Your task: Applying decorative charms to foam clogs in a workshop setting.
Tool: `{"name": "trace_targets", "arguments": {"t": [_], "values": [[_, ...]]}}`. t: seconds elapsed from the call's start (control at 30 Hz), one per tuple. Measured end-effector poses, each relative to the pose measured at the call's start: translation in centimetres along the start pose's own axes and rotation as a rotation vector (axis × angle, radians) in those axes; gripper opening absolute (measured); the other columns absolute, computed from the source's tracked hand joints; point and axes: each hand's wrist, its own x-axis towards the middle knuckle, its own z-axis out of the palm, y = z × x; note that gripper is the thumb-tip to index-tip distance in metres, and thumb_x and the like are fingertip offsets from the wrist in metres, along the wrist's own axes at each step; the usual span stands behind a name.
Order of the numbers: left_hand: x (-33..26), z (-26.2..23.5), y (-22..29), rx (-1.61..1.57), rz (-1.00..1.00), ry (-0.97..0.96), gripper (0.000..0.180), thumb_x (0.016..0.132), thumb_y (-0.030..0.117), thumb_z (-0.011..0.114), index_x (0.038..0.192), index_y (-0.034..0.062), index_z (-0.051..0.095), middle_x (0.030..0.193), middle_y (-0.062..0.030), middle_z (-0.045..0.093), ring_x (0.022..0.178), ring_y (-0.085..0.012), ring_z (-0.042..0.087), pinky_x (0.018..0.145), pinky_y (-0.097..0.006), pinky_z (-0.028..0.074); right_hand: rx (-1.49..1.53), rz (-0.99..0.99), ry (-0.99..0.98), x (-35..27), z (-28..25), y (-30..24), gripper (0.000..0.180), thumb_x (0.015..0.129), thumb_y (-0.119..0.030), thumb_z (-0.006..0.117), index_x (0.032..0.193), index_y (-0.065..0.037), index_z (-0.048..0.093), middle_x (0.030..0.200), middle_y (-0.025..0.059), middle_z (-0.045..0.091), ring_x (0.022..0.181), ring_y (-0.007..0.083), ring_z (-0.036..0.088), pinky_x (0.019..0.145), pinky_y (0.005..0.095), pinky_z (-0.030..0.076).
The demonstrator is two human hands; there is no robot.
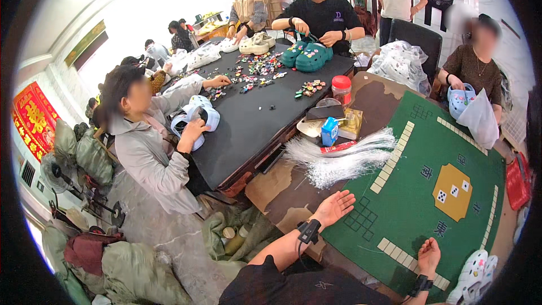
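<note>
My left hand (334, 209) is open, palm up with its fingers stretched out, above the left edge of a green table mat (361, 257) printed with tile pictures and dice. Nothing lies in it. Beyond its fingertips is a spread bundle of thin white plastic strands (333, 164). My right hand (429, 255) rests palm up over the near edge of the mat, its fingers loosely bent and no object visible in them. Both wrists wear black strapped devices. To the right of that hand stands a pair of white clogs (471, 277) with colourful charms.
A black table (248, 130) adjoins at the far left, scattered with shoe charms (259, 73); several people handle clogs around it. Behind the strands are a blue box (329, 132) and a red-lidded jar (341, 89). Stuffed green sacks (141, 274) stand on the floor at left.
</note>
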Motion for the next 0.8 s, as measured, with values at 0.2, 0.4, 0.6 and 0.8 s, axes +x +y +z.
{"name": "trace_targets", "arguments": {"t": [0.2,0.4,0.6,0.8], "values": [[0.0,-0.1,0.1,0.002,-0.004,0.012,0.037,0.101,0.031,0.044,0.126,0.0052,0.052,0.128,-0.0117,0.057,0.121,-0.0262,0.053,0.105,-0.044,0.042,-0.02,-0.021,0.028,-0.2,0.4,0.1,0.015,0.096,-0.025,0.054,0.096,-0.011,0.06,0.082,-0.0017,0.061,0.067,0.0103,0.057,0.058,0.0236,0.048],[0.2,-0.6,-0.2,-0.006,-0.002,-0.03,0.035,0.1,0.029,0.047,0.125,0.0052,0.053,0.126,-0.0113,0.058,0.119,-0.0263,0.053,0.105,-0.044,0.041,-0.027,-0.038,-0.004,-0.8,0.8,-0.1,0.015,0.096,-0.025,0.053,0.096,-0.011,0.059,0.081,-0.0017,0.06,0.067,0.0108,0.056,0.058,0.0238,0.047],[0.0,-0.4,-0.1,-0.01,-0.005,0.006,0.035,0.1,0.029,0.046,0.125,0.0052,0.053,0.125,-0.0111,0.058,0.119,-0.026,0.054,0.105,-0.043,0.042,-0.032,-0.043,0.027,-1.3,1.2,0.0,0.014,0.097,-0.025,0.053,0.095,-0.012,0.059,0.08,-0.0021,0.059,0.067,0.0109,0.056,0.059,0.0241,0.047],[-0.1,-0.4,0.0,-0.011,-0.002,-0.026,0.034,0.1,0.029,0.047,0.124,0.0052,0.054,0.122,-0.0103,0.06,0.118,-0.0254,0.055,0.105,-0.043,0.042,-0.021,-0.038,-0.027,-1.0,0.8,0.0,0.012,0.096,-0.024,0.056,0.096,-0.013,0.061,0.081,-0.0036,0.062,0.067,0.0088,0.058,0.057,0.0224,0.048]]}}
